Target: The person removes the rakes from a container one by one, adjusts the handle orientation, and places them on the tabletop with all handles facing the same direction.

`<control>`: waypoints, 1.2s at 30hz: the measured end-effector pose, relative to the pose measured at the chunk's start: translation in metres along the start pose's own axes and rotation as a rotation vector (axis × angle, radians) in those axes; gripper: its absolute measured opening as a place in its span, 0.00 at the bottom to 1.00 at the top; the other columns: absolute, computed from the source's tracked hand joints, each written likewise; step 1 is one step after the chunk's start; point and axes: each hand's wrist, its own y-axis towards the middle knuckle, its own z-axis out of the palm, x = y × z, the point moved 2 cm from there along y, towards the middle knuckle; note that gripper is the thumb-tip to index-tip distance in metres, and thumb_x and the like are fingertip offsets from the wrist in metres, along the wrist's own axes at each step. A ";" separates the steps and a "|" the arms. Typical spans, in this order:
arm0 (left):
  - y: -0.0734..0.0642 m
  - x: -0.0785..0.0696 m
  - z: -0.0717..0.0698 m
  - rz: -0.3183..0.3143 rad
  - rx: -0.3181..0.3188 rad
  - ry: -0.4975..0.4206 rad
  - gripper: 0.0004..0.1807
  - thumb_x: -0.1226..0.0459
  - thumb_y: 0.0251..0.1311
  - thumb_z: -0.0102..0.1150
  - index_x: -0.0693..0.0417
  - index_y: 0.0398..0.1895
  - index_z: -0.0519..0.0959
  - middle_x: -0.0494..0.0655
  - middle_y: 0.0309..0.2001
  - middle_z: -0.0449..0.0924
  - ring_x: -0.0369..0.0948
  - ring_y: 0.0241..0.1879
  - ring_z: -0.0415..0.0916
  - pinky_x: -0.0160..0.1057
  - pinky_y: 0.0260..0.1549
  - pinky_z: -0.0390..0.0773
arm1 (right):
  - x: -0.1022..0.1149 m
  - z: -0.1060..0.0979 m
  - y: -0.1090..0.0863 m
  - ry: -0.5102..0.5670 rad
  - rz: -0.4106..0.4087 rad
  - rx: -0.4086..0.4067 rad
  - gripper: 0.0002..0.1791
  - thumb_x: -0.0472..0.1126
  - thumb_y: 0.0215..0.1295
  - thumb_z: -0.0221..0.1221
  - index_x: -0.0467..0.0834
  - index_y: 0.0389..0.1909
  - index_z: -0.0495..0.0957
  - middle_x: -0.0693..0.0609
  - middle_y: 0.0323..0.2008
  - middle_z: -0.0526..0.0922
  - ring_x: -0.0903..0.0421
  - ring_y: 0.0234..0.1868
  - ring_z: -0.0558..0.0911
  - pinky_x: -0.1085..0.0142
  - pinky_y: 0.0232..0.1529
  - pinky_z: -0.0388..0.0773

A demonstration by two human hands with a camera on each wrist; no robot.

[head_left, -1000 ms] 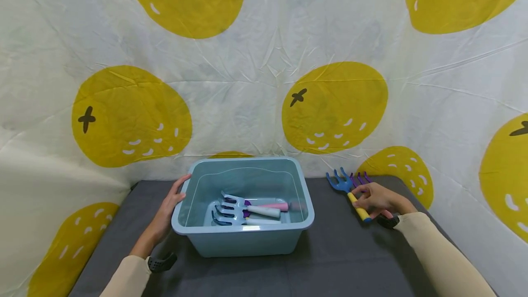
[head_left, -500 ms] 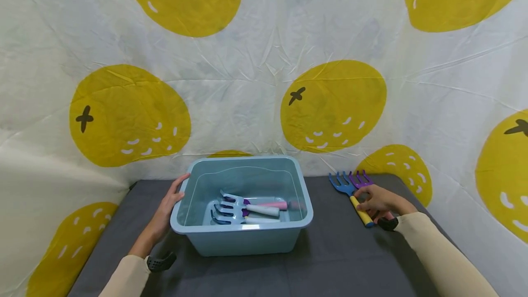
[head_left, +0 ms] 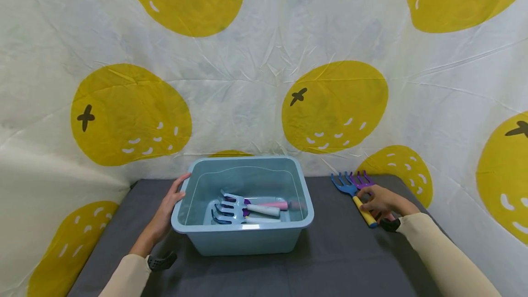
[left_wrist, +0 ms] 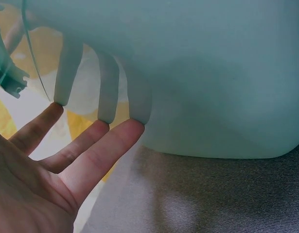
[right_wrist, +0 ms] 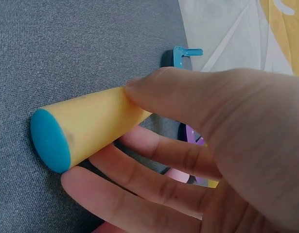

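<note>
Table (head_left: 321, 251): we see its dark grey top, the far edge set against a pale sheet (head_left: 247, 109) printed with yellow fruit

Left sleeve (head_left: 125, 276): cream, over the left part of the table, a dark wristband (head_left: 162, 264) at its cuff

Left hand (head_left: 164, 208): we find it at the left side of the tub (head_left: 243, 244); its wrist view shows three fairly straight, spread fingers touching the wall with their tips, so the grip is wide

Tub: pale blue and upright, just left of the table's middle, its back rim overlapping the far edge as we look

Light blue forks (head_left: 239, 202): two lie in the tub, tines toward its left wall, pale handles toward its right; beside them we make out dark blue tines (head_left: 222, 222) and a pink handle (head_left: 278, 205), partly covered

Blue fork (head_left: 348, 188): between the tub and the table's right edge, tines toward the far edge, yellow handle (right_wrist: 98, 116) slanting nearer and rightward

Purple fork (head_left: 364, 184): just right of the blue one, near the far right corner; the hand hides part of it, and we cannot tell whether the two touch

Right hand (head_left: 382, 201): we see it hold the blue fork narrowly, yellow handle between thumb and fingers

Right sleeve (head_left: 445, 253): cream, along the right edge
</note>
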 end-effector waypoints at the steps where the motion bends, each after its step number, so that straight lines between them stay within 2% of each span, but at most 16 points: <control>1: 0.000 0.000 0.000 -0.002 0.000 0.001 0.31 0.50 0.79 0.34 0.40 0.82 0.51 0.54 0.81 0.41 0.59 0.69 0.56 0.66 0.62 0.62 | 0.001 0.000 0.000 -0.002 -0.001 0.000 0.27 0.33 0.70 0.62 0.29 0.66 0.67 0.38 0.38 0.81 0.41 0.32 0.85 0.48 0.33 0.84; 7: 0.000 0.001 -0.002 -0.012 -0.004 0.007 0.31 0.49 0.80 0.34 0.39 0.82 0.51 0.55 0.81 0.42 0.59 0.68 0.58 0.62 0.61 0.65 | 0.003 -0.001 -0.001 -0.004 0.000 0.011 0.27 0.32 0.71 0.62 0.28 0.66 0.66 0.38 0.40 0.80 0.42 0.33 0.84 0.48 0.33 0.84; 10: 0.001 0.001 -0.002 -0.007 -0.004 0.008 0.30 0.50 0.80 0.34 0.40 0.82 0.51 0.55 0.81 0.43 0.59 0.67 0.59 0.57 0.59 0.67 | 0.005 -0.002 -0.001 -0.023 -0.005 0.029 0.27 0.32 0.71 0.61 0.28 0.66 0.66 0.38 0.39 0.81 0.41 0.32 0.85 0.48 0.33 0.84; 15: 0.001 0.000 -0.002 0.007 0.004 0.006 0.30 0.50 0.80 0.34 0.40 0.82 0.51 0.55 0.80 0.43 0.60 0.67 0.60 0.53 0.57 0.69 | 0.020 -0.011 -0.001 -0.181 -0.020 0.040 0.27 0.37 0.72 0.62 0.31 0.66 0.67 0.40 0.39 0.81 0.43 0.31 0.86 0.52 0.30 0.84; 17: 0.000 0.000 -0.001 0.010 0.010 0.009 0.30 0.50 0.80 0.34 0.40 0.82 0.50 0.55 0.81 0.42 0.60 0.68 0.58 0.56 0.59 0.68 | 0.032 -0.016 -0.003 -0.237 -0.026 0.045 0.29 0.39 0.72 0.63 0.32 0.68 0.66 0.39 0.43 0.80 0.43 0.33 0.86 0.52 0.30 0.84; 20: -0.001 0.000 -0.001 0.012 0.009 0.015 0.30 0.50 0.80 0.34 0.40 0.82 0.51 0.56 0.81 0.42 0.60 0.68 0.58 0.61 0.60 0.67 | 0.056 -0.024 -0.007 -0.247 -0.054 0.078 0.33 0.41 0.71 0.64 0.34 0.71 0.64 0.37 0.49 0.78 0.43 0.37 0.84 0.50 0.33 0.85; 23: -0.002 0.002 -0.001 0.011 0.008 0.012 0.30 0.50 0.80 0.34 0.40 0.82 0.50 0.57 0.81 0.42 0.61 0.67 0.59 0.62 0.60 0.68 | 0.082 -0.033 -0.008 -0.267 -0.151 0.142 0.33 0.41 0.72 0.63 0.34 0.71 0.62 0.35 0.52 0.78 0.45 0.41 0.84 0.50 0.34 0.85; 28: -0.001 0.005 -0.001 0.015 0.017 -0.005 0.30 0.50 0.80 0.34 0.39 0.82 0.50 0.56 0.81 0.42 0.61 0.69 0.57 0.64 0.60 0.67 | 0.123 -0.044 -0.007 -0.350 -0.281 0.182 0.36 0.47 0.71 0.64 0.37 0.71 0.60 0.36 0.51 0.81 0.51 0.33 0.86 0.55 0.31 0.85; 30: -0.001 0.005 -0.001 0.018 0.021 -0.008 0.30 0.50 0.80 0.34 0.39 0.82 0.50 0.55 0.81 0.41 0.61 0.69 0.56 0.65 0.61 0.66 | 0.141 -0.045 -0.008 -0.368 -0.270 0.172 0.38 0.49 0.70 0.65 0.40 0.73 0.60 0.36 0.53 0.79 0.50 0.31 0.86 0.56 0.31 0.84; 33: -0.001 0.005 -0.001 0.024 0.019 -0.006 0.31 0.50 0.80 0.34 0.39 0.82 0.50 0.55 0.81 0.42 0.60 0.69 0.56 0.65 0.61 0.66 | 0.169 -0.045 -0.009 -0.407 -0.291 0.166 0.39 0.50 0.70 0.65 0.40 0.75 0.60 0.33 0.58 0.76 0.45 0.40 0.87 0.55 0.37 0.84; 36: -0.001 0.004 -0.002 0.029 0.015 -0.005 0.30 0.51 0.80 0.34 0.40 0.82 0.50 0.55 0.81 0.43 0.60 0.69 0.57 0.64 0.61 0.66 | 0.195 -0.041 -0.010 -0.431 -0.317 0.142 0.39 0.50 0.69 0.66 0.43 0.75 0.62 0.34 0.61 0.75 0.41 0.52 0.85 0.53 0.47 0.83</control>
